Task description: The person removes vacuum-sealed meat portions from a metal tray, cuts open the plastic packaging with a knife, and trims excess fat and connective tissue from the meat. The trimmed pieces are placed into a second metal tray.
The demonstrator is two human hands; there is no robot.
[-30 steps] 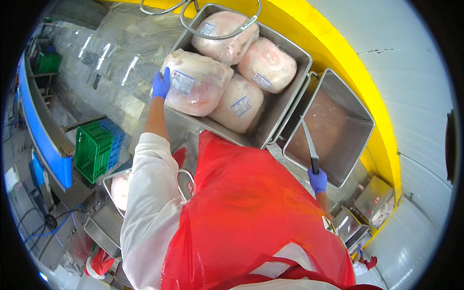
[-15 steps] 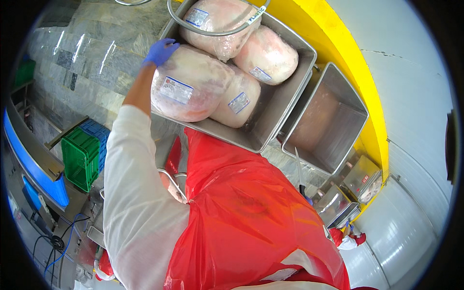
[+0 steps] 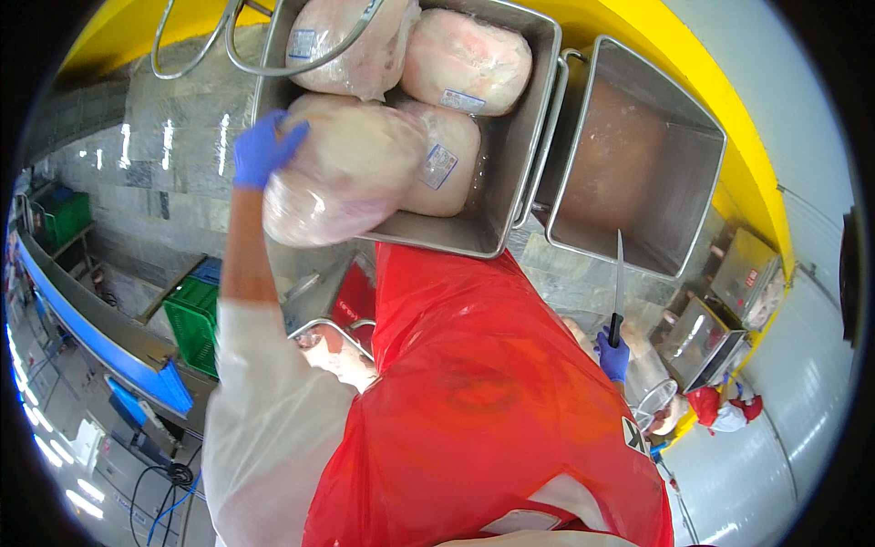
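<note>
My left hand (image 3: pixel 266 153), in a blue glove, grips the upper left side of a large plastic-wrapped meat block (image 3: pixel 343 175), which sits tilted over the near left edge of a steel tub (image 3: pixel 500 194). Three more wrapped blocks lie in the tub, two at the far side (image 3: pixel 465 56) and one behind the gripped block (image 3: pixel 447 137). My right hand (image 3: pixel 612 354), also gloved, holds a black-handled knife (image 3: pixel 618 287) upright, beside my red apron.
An empty steel tub (image 3: pixel 677 196) stands to the right beside a yellow wall base. Curved steel tubes (image 3: pixel 228 55) hang at upper left. Green crates (image 3: pixel 190 324), a blue-edged counter and cables are at left. A co-worker (image 3: pixel 727 410) is at lower right.
The gripped block has tipped and shifted toward me and left, its label no longer showing. My left hand moved with it. The tubs sit higher in view; the knife stays in my right hand.
</note>
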